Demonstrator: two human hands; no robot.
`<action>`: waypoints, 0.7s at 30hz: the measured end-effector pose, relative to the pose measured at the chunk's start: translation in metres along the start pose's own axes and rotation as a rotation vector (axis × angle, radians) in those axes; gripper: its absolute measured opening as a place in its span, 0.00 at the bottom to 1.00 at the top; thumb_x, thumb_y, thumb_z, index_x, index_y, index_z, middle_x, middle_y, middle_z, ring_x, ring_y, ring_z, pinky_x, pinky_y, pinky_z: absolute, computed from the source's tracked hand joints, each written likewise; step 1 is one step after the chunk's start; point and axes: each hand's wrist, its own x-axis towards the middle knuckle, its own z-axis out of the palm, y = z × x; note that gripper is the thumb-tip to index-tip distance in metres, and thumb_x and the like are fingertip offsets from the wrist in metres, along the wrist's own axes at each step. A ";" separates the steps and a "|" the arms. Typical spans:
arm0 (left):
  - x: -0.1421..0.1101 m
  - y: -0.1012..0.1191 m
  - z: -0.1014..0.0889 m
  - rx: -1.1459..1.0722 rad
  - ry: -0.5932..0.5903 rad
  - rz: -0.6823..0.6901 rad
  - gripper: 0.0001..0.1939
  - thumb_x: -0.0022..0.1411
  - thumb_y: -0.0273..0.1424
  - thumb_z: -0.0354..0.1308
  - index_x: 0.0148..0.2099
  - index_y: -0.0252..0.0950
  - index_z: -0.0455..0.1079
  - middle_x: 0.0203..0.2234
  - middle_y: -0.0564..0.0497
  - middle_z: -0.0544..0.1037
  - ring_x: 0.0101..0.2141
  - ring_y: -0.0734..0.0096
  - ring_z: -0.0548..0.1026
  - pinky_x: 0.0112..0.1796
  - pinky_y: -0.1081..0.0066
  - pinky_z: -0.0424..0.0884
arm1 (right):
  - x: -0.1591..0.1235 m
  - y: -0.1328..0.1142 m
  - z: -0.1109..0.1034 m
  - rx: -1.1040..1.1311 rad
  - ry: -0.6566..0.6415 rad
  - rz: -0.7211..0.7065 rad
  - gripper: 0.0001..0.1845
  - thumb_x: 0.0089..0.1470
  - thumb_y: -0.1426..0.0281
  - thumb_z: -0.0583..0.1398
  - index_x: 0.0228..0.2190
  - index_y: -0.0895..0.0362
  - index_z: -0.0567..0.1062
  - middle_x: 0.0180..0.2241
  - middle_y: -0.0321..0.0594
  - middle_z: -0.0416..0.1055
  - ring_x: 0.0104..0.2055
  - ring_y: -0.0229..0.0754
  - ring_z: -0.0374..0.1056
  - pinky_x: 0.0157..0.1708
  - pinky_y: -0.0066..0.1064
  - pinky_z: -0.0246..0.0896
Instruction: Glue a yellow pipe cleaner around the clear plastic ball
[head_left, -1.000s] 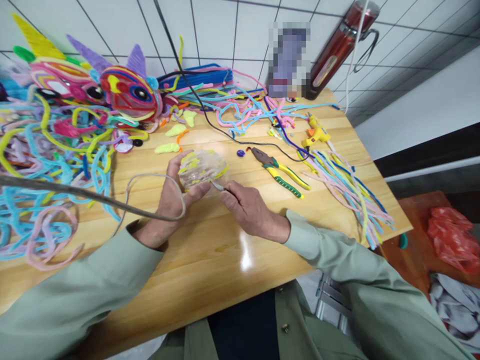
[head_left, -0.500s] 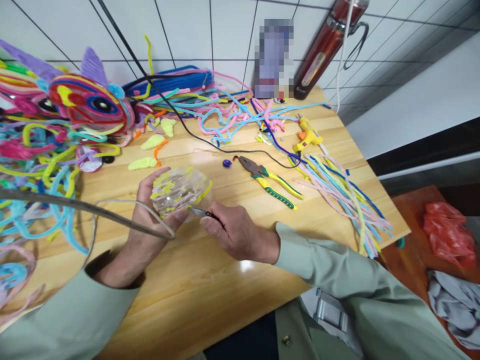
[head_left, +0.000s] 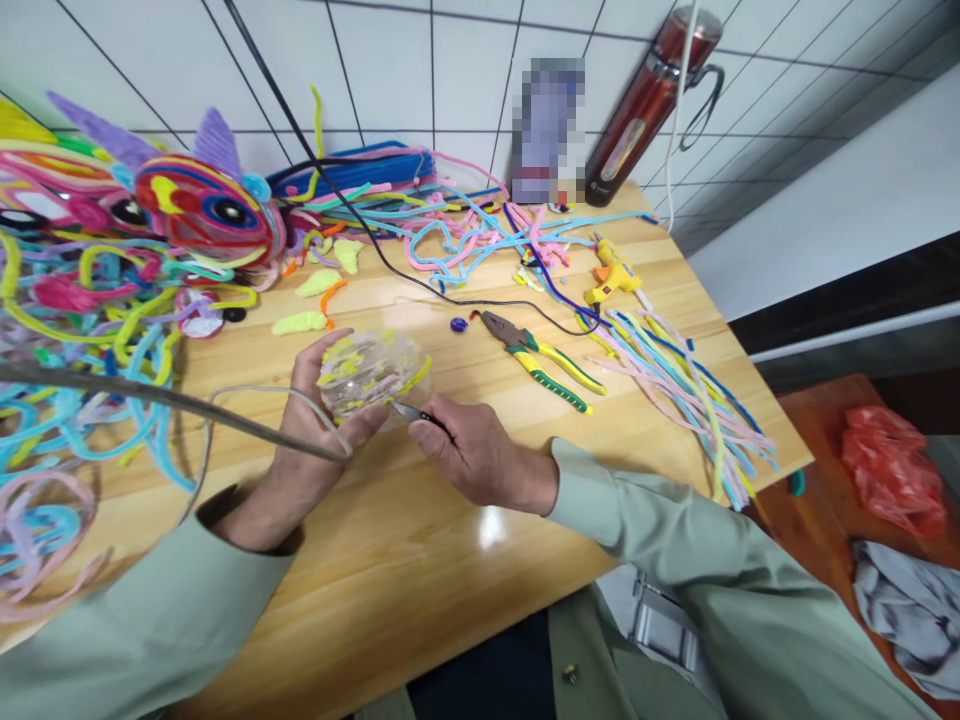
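Note:
My left hand [head_left: 319, 420] is wrapped round a clear, rounded plastic piece [head_left: 371, 372] with yellow and pale strands on it. What exactly the piece is, I cannot tell. In my right hand [head_left: 476, 455] I grip a small knife [head_left: 409, 411], its blade pointing left, with the tip at the piece's lower right edge. A grey cord [head_left: 247, 392] crosses in front of my left wrist. Beyond my right hand lie pliers [head_left: 536, 360] with green and yellow handles, and a small dark blue bead-like thing [head_left: 458, 325].
Pipe cleaners [head_left: 675, 390] lie on the right, with a yellow glue gun [head_left: 615, 275] above them. At left sits a colourful pipe-cleaner figure [head_left: 206, 210] among tangled strands. A red thermos [head_left: 652, 105] stands by the tiled wall. A black cable [head_left: 390, 265] crosses the wooden table [head_left: 420, 570].
The view has shifted slightly, so the table's things sit a little differently in it. Both hands keep their hold, and the knife tip stays at the plastic piece's edge.

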 end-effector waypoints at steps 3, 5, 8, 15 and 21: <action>0.000 0.001 0.001 -0.009 -0.004 0.022 0.45 0.59 0.56 0.84 0.72 0.51 0.75 0.55 0.50 0.87 0.47 0.49 0.86 0.43 0.54 0.86 | 0.000 0.001 0.001 0.008 0.009 -0.009 0.21 0.83 0.50 0.54 0.42 0.51 0.73 0.36 0.36 0.78 0.34 0.41 0.70 0.36 0.33 0.58; 0.001 0.003 0.002 -0.015 -0.014 0.048 0.43 0.62 0.54 0.84 0.72 0.51 0.75 0.54 0.50 0.87 0.45 0.52 0.86 0.42 0.56 0.85 | 0.001 0.001 0.001 0.019 0.014 -0.016 0.21 0.83 0.50 0.54 0.41 0.50 0.72 0.34 0.35 0.77 0.33 0.41 0.68 0.35 0.33 0.56; 0.001 0.004 0.002 -0.073 -0.029 0.072 0.42 0.62 0.52 0.85 0.72 0.52 0.75 0.51 0.51 0.87 0.42 0.57 0.86 0.40 0.61 0.85 | 0.001 0.002 0.001 0.030 0.012 -0.026 0.21 0.82 0.50 0.55 0.39 0.50 0.70 0.33 0.34 0.75 0.32 0.40 0.66 0.34 0.33 0.56; 0.001 -0.001 0.000 -0.103 -0.035 0.022 0.43 0.59 0.50 0.87 0.72 0.56 0.77 0.52 0.52 0.87 0.44 0.59 0.86 0.41 0.64 0.85 | 0.001 0.002 0.000 0.040 0.011 -0.031 0.19 0.82 0.51 0.56 0.39 0.50 0.68 0.33 0.33 0.74 0.32 0.40 0.65 0.35 0.33 0.56; 0.001 0.001 0.001 -0.030 -0.006 0.007 0.46 0.57 0.55 0.86 0.72 0.53 0.75 0.52 0.49 0.86 0.44 0.53 0.87 0.41 0.59 0.87 | 0.001 0.002 0.001 0.029 0.001 -0.018 0.21 0.83 0.50 0.55 0.40 0.50 0.71 0.33 0.34 0.74 0.33 0.40 0.67 0.35 0.33 0.57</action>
